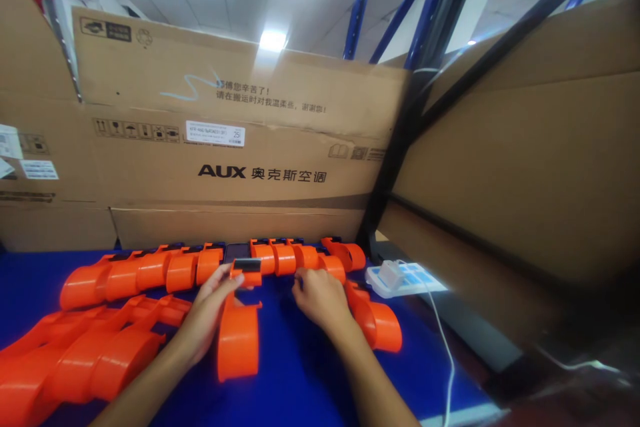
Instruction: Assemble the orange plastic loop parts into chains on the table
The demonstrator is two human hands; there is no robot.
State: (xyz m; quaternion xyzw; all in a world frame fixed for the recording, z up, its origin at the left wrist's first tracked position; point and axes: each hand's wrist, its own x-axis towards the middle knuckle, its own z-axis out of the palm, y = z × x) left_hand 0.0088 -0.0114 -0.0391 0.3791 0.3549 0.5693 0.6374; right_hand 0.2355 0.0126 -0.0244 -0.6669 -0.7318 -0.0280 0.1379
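My left hand [211, 303] is closed around an orange plastic part that has a wide ring [239, 343] at its lower end. A dark grey strip [247, 265] sits along the top of this part, above my thumb. To the right, my right hand [320, 297] is curled with its fingers together, just in front of the back row. Whatever its fingertips hold, if anything, is hidden. Similar orange parts with black pieces on top [153, 270] stand in a row along the back. More orange parts [85, 360] lie to the left of my left forearm, and another [377, 323] rests beside my right wrist.
Everything rests on a blue table surface [280, 387]. Large cardboard boxes [160, 167] form a wall behind it, with a dark metal post [400, 147] at the right. A white power strip [400, 278] with a plugged-in adapter and trailing cable [447, 347] lies at the right edge.
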